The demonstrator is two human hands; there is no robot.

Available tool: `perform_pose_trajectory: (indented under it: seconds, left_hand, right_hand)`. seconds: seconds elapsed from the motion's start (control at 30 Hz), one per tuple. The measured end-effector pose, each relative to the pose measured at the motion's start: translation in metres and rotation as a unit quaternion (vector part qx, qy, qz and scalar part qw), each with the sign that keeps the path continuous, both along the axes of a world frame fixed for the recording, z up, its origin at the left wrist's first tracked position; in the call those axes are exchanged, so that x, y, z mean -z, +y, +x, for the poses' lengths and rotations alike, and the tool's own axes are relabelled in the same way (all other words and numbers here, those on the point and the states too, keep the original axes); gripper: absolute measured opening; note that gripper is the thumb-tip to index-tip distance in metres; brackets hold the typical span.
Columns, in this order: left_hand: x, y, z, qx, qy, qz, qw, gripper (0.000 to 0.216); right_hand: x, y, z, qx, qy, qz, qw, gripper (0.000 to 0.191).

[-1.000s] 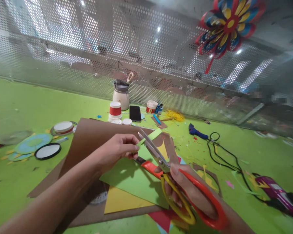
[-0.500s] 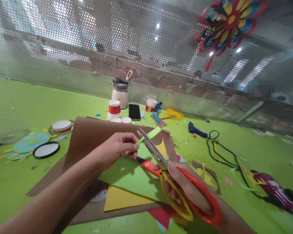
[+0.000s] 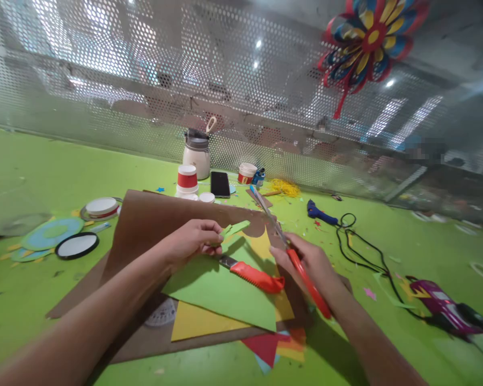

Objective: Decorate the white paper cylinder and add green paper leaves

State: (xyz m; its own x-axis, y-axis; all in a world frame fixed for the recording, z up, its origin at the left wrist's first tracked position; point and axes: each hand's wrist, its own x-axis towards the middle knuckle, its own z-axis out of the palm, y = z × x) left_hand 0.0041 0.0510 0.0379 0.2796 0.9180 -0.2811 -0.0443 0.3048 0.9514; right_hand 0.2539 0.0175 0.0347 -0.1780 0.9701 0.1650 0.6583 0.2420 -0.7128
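My left hand [image 3: 199, 239] pinches a small strip of light green paper [image 3: 237, 229] between thumb and fingers. In my right hand [image 3: 306, 262] are the red-handled scissors [image 3: 271, 217], their blades pointing up and away, apart from the strip. Under the hands lies a larger green sheet [image 3: 221, 295] on yellow paper [image 3: 209, 323]. A red-handled utility knife [image 3: 255, 276] rests on the green sheet, its blade end near my left fingers. Brown cardboard [image 3: 145, 225] lies beneath, with its far edge curled up.
A white jug [image 3: 196, 161], red-and-white tub [image 3: 187, 178] and phone [image 3: 220, 185] stand at the back. On the right lie a blue glue gun [image 3: 322, 213], its black cord and a purple device [image 3: 443, 305]. Blue paper rings [image 3: 52, 234] and a black-rimmed disc [image 3: 76, 246] are left.
The scissors have moved right, away from the green strip, and turned edge-on with blades together. The left hand still holds the strip, now tilted lower. The knife handle is uncovered.
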Motion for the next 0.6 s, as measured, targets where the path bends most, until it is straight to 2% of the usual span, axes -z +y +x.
perform_pose_trajectory:
  seconds: [0.1, 0.2, 0.43, 0.6]
  left_hand:
    - [0.004, 0.005, -0.002, -0.005, 0.003, 0.010, 1.000, 0.011]
    - [0.009, 0.009, -0.006, -0.017, 0.008, 0.029, 0.999, 0.013]
    - [0.021, 0.020, -0.016, -0.007, 0.054, 0.083, 0.995, 0.014]
    - [0.019, 0.021, -0.019, 0.046, 0.081, 0.121, 0.988, 0.017]
  right_hand:
    - [0.013, 0.023, 0.012, 0.043, -0.157, 0.040, 0.986, 0.043]
    - [0.024, 0.036, 0.017, 0.011, -0.244, 0.039, 0.969, 0.047]
    - [0.035, 0.040, 0.011, -0.077, -0.263, 0.032, 0.961, 0.043]
    - [0.015, 0.037, 0.014, -0.109, -0.267, 0.038, 0.957, 0.039]
